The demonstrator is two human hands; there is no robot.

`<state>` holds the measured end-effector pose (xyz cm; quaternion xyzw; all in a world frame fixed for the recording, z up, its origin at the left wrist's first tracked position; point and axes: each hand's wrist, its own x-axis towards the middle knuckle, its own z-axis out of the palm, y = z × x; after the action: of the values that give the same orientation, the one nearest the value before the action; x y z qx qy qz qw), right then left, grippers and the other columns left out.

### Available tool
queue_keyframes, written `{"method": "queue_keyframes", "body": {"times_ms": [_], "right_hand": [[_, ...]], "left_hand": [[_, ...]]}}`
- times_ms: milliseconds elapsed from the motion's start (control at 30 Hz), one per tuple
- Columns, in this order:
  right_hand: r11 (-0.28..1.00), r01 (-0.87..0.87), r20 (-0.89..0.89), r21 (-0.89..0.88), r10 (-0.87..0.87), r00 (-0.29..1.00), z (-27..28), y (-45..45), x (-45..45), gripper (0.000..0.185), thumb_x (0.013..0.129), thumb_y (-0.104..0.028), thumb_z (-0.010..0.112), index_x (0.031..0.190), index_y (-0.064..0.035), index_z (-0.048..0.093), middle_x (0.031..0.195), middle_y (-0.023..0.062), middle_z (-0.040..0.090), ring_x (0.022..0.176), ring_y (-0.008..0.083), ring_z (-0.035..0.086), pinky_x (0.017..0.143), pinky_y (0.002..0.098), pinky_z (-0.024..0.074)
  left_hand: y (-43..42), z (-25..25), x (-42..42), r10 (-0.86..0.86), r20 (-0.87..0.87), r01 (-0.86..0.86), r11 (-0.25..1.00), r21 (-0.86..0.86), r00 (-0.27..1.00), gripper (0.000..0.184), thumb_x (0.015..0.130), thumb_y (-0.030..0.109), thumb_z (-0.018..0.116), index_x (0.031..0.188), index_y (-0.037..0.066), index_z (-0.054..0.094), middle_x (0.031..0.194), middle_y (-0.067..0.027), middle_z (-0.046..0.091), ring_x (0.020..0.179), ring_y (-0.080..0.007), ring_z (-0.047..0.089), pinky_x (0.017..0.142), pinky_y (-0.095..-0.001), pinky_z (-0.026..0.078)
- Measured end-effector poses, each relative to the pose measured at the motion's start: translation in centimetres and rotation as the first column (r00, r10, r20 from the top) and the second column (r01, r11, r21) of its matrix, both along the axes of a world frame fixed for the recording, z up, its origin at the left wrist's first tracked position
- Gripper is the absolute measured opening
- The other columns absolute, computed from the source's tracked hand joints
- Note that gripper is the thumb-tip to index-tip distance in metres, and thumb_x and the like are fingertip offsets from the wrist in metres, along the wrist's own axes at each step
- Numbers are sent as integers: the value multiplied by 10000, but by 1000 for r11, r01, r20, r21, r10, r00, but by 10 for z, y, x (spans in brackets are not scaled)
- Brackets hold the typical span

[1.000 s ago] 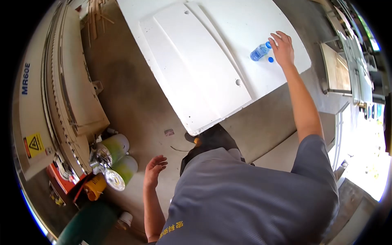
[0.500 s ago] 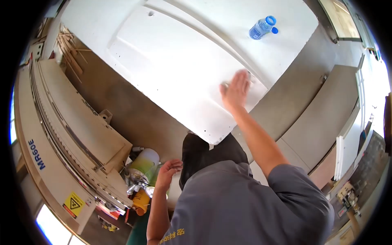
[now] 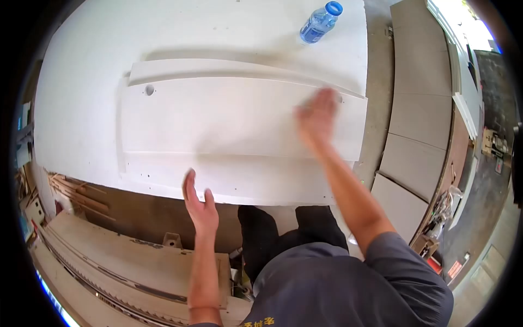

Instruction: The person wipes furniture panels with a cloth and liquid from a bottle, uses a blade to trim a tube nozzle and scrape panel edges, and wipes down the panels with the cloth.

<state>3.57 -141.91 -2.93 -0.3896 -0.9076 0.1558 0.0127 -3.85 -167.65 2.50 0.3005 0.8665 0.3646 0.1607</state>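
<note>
My right hand (image 3: 317,115) is over the right end of a white panel (image 3: 229,117), smeared by motion, fingers stretched out away from me. I cannot make out whether it touches the surface. A round hole (image 3: 149,90) shows near the panel's far left corner, and a smaller dark spot sits beside my right fingertips. Other white boards lie partly under this panel, one showing along its far edge and one along its near edge. My left hand (image 3: 201,210) hangs in the air by the table's front edge, thumb and fingers apart, holding nothing.
A clear bottle with a blue cap (image 3: 321,23) stands on the white table (image 3: 81,103) at the back right. Below left runs a long beige machine (image 3: 125,267). Wood strips (image 3: 81,196) lie on the floor at left. Large grey boards (image 3: 419,125) line the right side.
My view has turned, so the panel now lies nearly level across it. My left hand has risen from low at my side to the table's front edge. My right hand stays over the panel's right end.
</note>
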Motion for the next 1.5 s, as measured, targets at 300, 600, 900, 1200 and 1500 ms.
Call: {"method": "queue_keyframes", "body": {"times_ms": [300,600,900,1200,1500], "right_hand": [[992,71,53,105,-76,996,-1,15,-10,789,968,-459,519,1520,42,258,1603,222,239,1505,348,175,1234,474,113],[966,-200,-328,-166,137,935,-5,-58,-152,870,942,-470,560,1530,67,208,1620,220,201,1523,347,132,1243,463,76],[920,385,123,-77,-375,919,2,75,69,917,1021,-473,400,1489,194,-21,1575,400,-37,1486,517,-38,1213,550,-22],[1000,-7,-7,0,7,1000,10,-111,-259,869,976,-501,495,1537,78,168,1637,243,107,1536,366,27,1245,463,38],[962,-268,-7,46,269,963,12,-147,-338,845,980,-486,501,1527,80,193,1625,233,169,1520,346,147,1242,464,122]], "left_hand": [[-6,-67,-177,-296,-498,90,914,-396,815,617,1026,316,461,1531,12,279,1613,-179,246,1480,-385,232,1209,-518,172],[-7,-66,-172,-287,-501,70,910,-409,816,667,1022,373,432,1559,35,224,1627,-174,219,1497,-389,189,1209,-533,135],[-6,-63,-169,-251,-387,102,925,-367,887,755,989,402,472,1541,-41,209,1616,-241,202,1490,-443,177,1201,-570,102],[-86,-8,-199,-208,126,199,977,78,970,720,1034,322,442,1563,-27,100,1630,-254,95,1498,-430,149,1207,-493,181],[-205,-6,-230,-27,260,31,999,-13,965,669,1024,240,466,1554,-25,157,1612,-229,199,1484,-399,207,1198,-471,214]]}}
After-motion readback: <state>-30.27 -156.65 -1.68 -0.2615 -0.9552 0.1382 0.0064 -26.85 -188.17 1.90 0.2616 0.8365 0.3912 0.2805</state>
